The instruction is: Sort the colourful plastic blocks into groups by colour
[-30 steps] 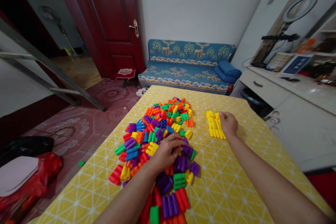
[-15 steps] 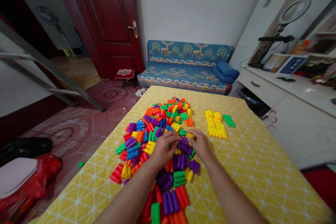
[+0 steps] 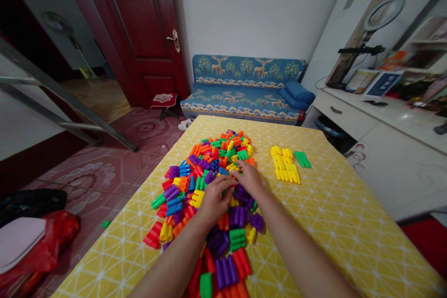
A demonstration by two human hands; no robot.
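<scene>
A heap of bright plastic peg-like building blocks (image 3: 204, 164) in several colours covers the left middle of the table. My left hand (image 3: 215, 196) is over the heap with its fingers curled together and pointing right; what they hold, if anything, is hidden. Just beyond it, my right hand (image 3: 248, 178) reaches into the heap, thumb and forefinger around a yellow building block (image 3: 232, 166). Purple blocks (image 3: 239, 216) lie below the two hands. Apart from the heap, yellow blocks (image 3: 287, 167) are laid in rows, with a green block (image 3: 302, 159) beside them.
A yellow patterned cloth (image 3: 335, 214) covers the table. Behind stands a blue sofa (image 3: 240, 95); a white cabinet (image 3: 394, 149) with a ring light (image 3: 384, 13) is on the right. To the left are a metal ladder (image 3: 80, 125) and a red bag (image 3: 59, 237) on the floor.
My right hand has moved left and slightly away from me, from the heap's right edge onto the yellow block. My left hand stays nearly in place. The view has shifted slightly.
</scene>
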